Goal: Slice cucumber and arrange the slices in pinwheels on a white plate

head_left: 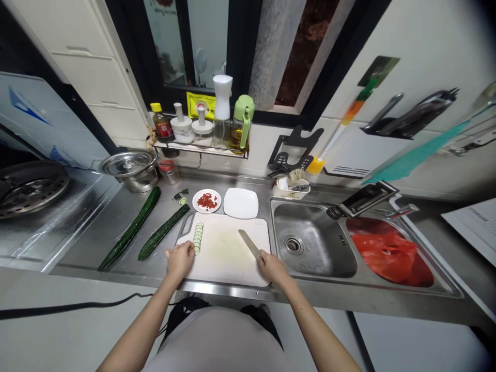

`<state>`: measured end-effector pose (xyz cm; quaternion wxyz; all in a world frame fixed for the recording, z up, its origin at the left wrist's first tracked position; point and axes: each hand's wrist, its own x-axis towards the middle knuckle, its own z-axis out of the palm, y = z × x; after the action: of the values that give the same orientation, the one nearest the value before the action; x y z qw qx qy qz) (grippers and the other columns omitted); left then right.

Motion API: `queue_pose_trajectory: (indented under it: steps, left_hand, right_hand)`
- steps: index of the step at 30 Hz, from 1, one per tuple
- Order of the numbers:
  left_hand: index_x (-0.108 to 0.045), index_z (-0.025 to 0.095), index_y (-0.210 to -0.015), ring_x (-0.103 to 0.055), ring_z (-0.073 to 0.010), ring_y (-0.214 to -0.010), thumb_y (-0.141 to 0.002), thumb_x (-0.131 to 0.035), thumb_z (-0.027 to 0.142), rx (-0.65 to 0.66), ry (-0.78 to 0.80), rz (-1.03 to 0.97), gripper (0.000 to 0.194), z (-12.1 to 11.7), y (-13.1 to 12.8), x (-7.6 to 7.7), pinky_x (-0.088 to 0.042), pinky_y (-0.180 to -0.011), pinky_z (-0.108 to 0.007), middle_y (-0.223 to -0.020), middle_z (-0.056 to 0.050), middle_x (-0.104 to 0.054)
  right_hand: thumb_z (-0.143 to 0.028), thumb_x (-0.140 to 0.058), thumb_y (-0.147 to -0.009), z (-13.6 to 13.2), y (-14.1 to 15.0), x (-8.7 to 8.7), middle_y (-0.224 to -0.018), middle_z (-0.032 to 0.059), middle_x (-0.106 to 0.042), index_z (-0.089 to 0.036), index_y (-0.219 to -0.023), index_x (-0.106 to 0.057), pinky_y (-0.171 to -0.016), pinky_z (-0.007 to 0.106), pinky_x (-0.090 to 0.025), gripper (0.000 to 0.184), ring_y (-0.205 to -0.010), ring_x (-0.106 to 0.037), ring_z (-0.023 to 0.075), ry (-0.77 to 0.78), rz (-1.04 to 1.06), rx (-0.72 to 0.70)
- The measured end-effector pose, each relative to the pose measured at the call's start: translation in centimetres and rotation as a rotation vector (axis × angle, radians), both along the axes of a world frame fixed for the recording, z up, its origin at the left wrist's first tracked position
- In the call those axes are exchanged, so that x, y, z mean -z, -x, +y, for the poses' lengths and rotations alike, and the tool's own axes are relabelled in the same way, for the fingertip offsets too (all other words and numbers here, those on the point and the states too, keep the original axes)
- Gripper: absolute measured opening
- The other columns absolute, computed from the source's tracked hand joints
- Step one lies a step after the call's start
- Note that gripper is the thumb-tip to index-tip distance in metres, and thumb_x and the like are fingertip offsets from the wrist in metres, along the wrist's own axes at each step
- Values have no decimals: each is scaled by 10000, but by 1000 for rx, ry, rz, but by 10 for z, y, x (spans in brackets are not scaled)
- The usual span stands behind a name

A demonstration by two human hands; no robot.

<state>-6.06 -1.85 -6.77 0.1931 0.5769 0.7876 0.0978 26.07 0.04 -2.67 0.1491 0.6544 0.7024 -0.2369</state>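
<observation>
Over the white rectangular cutting board (228, 263), the right hand (272, 267) has its fingers wrapped around the steel-bladed knife (248, 243). The left hand (181, 260), fingers curled, grip unclear, is at the near end of the board's green-rimmed cucumber slices (198, 235); light pressure should keep them aligned.

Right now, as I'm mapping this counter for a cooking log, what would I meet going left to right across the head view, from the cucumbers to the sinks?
Longer cucumber → shorter cucumber → row of cucumber slices → knife → left sink basin → red plastic bag.
</observation>
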Motion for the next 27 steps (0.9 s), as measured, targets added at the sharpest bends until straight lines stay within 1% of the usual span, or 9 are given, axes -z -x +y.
queue_pose_trajectory:
  steps: [3, 7, 9, 14, 18, 21, 23, 25, 27]
  left_hand:
    - [-669, 243, -938, -564, -255, -995, -866, -464, 277, 1, -51, 42, 220, -3, -4, 2, -309, -840, -391, -1019, -59, -681]
    - [-642, 251, -1045, -541, -276, -1034, -819, -540, 404, 9, -110, 79, 292, -4, -13, 4, -327, -861, -407, -1119, -72, -635]
    - [-631, 249, -1081, -533, -275, -1047, -811, -549, 404, 16, -114, 87, 322, -3, -16, 5, -334, -867, -407, -1143, -78, -617]
    - [-623, 258, -1116, -513, -275, -1075, -822, -530, 342, 22, -111, 82, 319, -1, -18, 5, -332, -891, -417, -1160, -77, -606]
    - [-629, 269, -1109, -492, -289, -1115, -812, -554, 359, 22, -173, 40, 319, 3, -27, 2, -321, -926, -445, -1191, -74, -596]
    - [-631, 267, -1122, -504, -287, -1112, -815, -557, 352, 38, -223, -24, 327, 14, -40, -2, -324, -943, -457, -1197, -79, -597]
    - [-632, 263, -1129, -525, -276, -1090, -815, -559, 346, 42, -237, -84, 333, 26, -50, -4, -346, -938, -448, -1181, -79, -606]
    - [-630, 251, -1127, -558, -249, -1029, -811, -561, 341, 34, -239, -168, 335, 42, -59, -5, -383, -914, -418, -1150, -76, -623]
    - [-620, 222, -1138, -591, -203, -895, -804, -565, 336, 15, -234, -271, 357, 60, -68, -4, -429, -863, -365, -1088, -75, -644]
  right_hand:
    - [-301, -350, -948, 0, 0, 1, -1040, 119, -685, -205, -1109, -556, -690, 279, -363, 278, -920, -636, 224, -1, 17, 8]
    - [-289, -363, -945, 1, -2, 2, -1039, 116, -685, -204, -1098, -556, -687, 274, -351, 260, -916, -634, 217, -4, 32, 17]
    - [-283, -368, -942, 1, -3, 4, -1035, 116, -687, -202, -1093, -559, -682, 273, -347, 256, -912, -633, 217, -7, 43, 21]
    - [-281, -373, -937, 0, -4, 6, -1029, 112, -685, -198, -1101, -562, -675, 271, -342, 264, -896, -628, 215, -11, 58, 44]
    - [-273, -368, -934, -2, -3, 7, -1022, 108, -683, -195, -1111, -569, -697, 273, -349, 279, -899, -619, 214, -23, 78, 59]
    - [-263, -371, -929, -3, -2, 7, -1021, 97, -684, -205, -1105, -573, -696, 266, -346, 274, -902, -620, 208, -20, 85, 78]
    - [-257, -377, -926, -3, -2, 8, -1005, 95, -685, -203, -1095, -573, -692, 263, -342, 264, -903, -623, 207, -22, 94, 97]
    - [-250, -389, -919, -4, -3, 11, -990, 106, -685, -185, -1097, -565, -692, 264, -345, 258, -902, -626, 213, -36, 117, 134]
    - [-255, -410, -911, -4, -8, 16, -983, 121, -685, -160, -1116, -547, -695, 264, -355, 264, -898, -629, 216, -66, 170, 201]
